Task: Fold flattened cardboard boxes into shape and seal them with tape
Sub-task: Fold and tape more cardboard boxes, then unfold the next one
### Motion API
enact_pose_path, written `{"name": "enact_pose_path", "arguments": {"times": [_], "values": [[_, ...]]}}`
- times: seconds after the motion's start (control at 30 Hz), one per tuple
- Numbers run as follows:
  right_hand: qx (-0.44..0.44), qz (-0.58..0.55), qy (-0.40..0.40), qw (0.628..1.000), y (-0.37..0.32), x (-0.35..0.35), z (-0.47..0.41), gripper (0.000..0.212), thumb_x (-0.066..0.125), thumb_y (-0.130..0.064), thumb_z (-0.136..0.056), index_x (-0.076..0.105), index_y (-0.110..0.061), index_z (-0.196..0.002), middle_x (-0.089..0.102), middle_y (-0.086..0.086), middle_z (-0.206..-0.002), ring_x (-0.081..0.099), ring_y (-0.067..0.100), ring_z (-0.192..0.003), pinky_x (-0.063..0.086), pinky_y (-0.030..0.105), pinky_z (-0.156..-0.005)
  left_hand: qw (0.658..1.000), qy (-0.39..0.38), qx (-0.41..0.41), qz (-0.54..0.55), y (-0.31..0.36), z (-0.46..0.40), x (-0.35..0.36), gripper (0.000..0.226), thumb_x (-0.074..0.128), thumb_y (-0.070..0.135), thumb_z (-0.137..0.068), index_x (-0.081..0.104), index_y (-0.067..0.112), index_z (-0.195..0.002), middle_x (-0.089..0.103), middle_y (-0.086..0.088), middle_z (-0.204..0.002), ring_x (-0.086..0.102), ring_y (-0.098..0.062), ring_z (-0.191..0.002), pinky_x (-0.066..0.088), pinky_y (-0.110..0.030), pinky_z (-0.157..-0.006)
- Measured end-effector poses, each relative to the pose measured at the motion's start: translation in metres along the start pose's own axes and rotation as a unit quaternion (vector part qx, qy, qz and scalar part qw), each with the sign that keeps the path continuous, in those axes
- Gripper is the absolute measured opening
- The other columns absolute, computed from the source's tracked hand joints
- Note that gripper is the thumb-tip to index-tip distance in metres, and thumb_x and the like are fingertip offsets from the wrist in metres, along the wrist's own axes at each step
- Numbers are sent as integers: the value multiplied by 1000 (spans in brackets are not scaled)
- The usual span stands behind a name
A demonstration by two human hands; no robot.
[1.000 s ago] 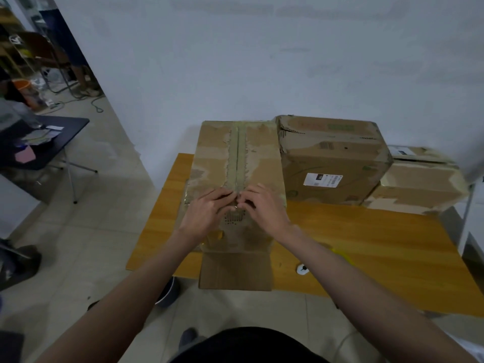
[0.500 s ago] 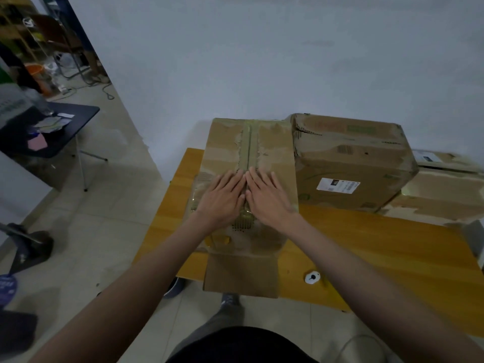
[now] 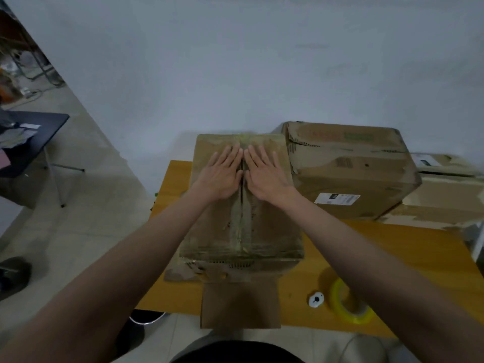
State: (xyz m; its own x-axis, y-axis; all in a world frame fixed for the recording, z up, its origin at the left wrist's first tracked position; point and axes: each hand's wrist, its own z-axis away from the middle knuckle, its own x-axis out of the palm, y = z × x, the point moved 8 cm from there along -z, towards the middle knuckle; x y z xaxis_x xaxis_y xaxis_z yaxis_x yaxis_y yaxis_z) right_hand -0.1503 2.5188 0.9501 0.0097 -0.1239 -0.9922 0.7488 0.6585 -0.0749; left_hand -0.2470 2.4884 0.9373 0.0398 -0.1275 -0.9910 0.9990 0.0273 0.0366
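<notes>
Three cardboard boxes are sitting on the wooden table [image 3: 392,247]. Nearest: the taped box [image 3: 243,226], one flap hanging over the table's front edge. Left hand [image 3: 222,174] and right hand [image 3: 264,174] are lying flat on its top, fingers straight, either side of the centre seam (gripping nothing). Second box [image 3: 351,169] and third box [image 3: 445,195] are standing to the right. One yellow tape roll [image 3: 348,305] is resting beside one small white disc [image 3: 316,299].

light: dim, flat | shadows: soft | focus: slightly blurred | edges: wide-angle bending
</notes>
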Motion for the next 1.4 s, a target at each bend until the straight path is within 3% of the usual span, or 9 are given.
{"name": "enact_pose_path", "arguments": {"times": [0.2,0.4,0.6,0.73,0.83,0.97,1.1,1.27,1.4], "values": [[-1,8,2,1000,2,14,-4,58,16,-37,-107,5,-13,-159,3,3,-167,1,26,-153,6,52,-123,999,20,21,41,-3,-3,14,61,11,42,-106,-3,16,-160,-12,0,-167,-10,-15,-153,0,-41,-125],[-8,9,104,994,8,-12,-38,42,37,-28,-101,43,-14,-141,48,5,-140,44,25,-124,37,39,-99,992,107,56,30,-12,-37,-20,42,34,29,-100,42,12,-138,45,-9,-140,47,-31,-127,36,-42,-105],[29,7,29,999,32,-16,-104,57,26,-30,-106,12,-12,-158,11,7,-166,6,31,-152,7,51,-123,999,25,20,40,-36,-106,-16,58,14,37,-108,4,13,-160,-2,-6,-168,1,-23,-154,4,-44,-125],[37,1,9,999,44,-10,-126,51,21,-29,-106,30,-8,-152,34,12,-157,26,30,-147,10,50,-122,997,7,31,64,-43,-127,-11,55,14,35,-108,22,11,-157,26,-10,-162,24,-26,-149,12,-44,-123],[29,-28,40,998,46,-11,-133,38,26,-27,-105,57,-13,-122,64,10,-120,56,28,-116,26,44,-114,993,38,60,97,-46,-133,-16,44,22,33,-108,49,12,-136,56,-13,-136,52,-30,-123,33,-42,-108],[25,-66,56,996,48,-12,-134,34,31,-28,-105,62,-15,-106,67,10,-108,60,32,-101,38,43,-89,989,46,78,118,-52,-131,-17,41,25,36,-108,55,15,-127,64,-12,-123,57,-31,-112,38,-43,-97],[40,-84,60,994,54,-16,-136,29,32,-31,-104,53,-25,-85,69,9,-99,62,33,-90,32,37,-72,991,31,66,115,-54,-134,-15,43,23,37,-108,57,15,-123,65,-12,-121,58,-31,-109,39,-43,-96],[54,-41,52,996,50,-3,-133,40,23,-33,-106,59,-17,-112,64,7,-117,56,30,-110,37,44,-90,992,54,56,100,-53,-131,-13,41,21,34,-108,54,16,-126,64,-11,-124,56,-31,-113,37,-43,-97],[64,-41,64,995,52,-1,-133,41,22,-33,-106,60,-18,-108,65,7,-112,57,31,-108,36,44,-91,994,50,43,92,-53,-135,-10,42,20,34,-108,56,15,-120,65,-13,-119,56,-32,-112,37,-44,-96]]}}
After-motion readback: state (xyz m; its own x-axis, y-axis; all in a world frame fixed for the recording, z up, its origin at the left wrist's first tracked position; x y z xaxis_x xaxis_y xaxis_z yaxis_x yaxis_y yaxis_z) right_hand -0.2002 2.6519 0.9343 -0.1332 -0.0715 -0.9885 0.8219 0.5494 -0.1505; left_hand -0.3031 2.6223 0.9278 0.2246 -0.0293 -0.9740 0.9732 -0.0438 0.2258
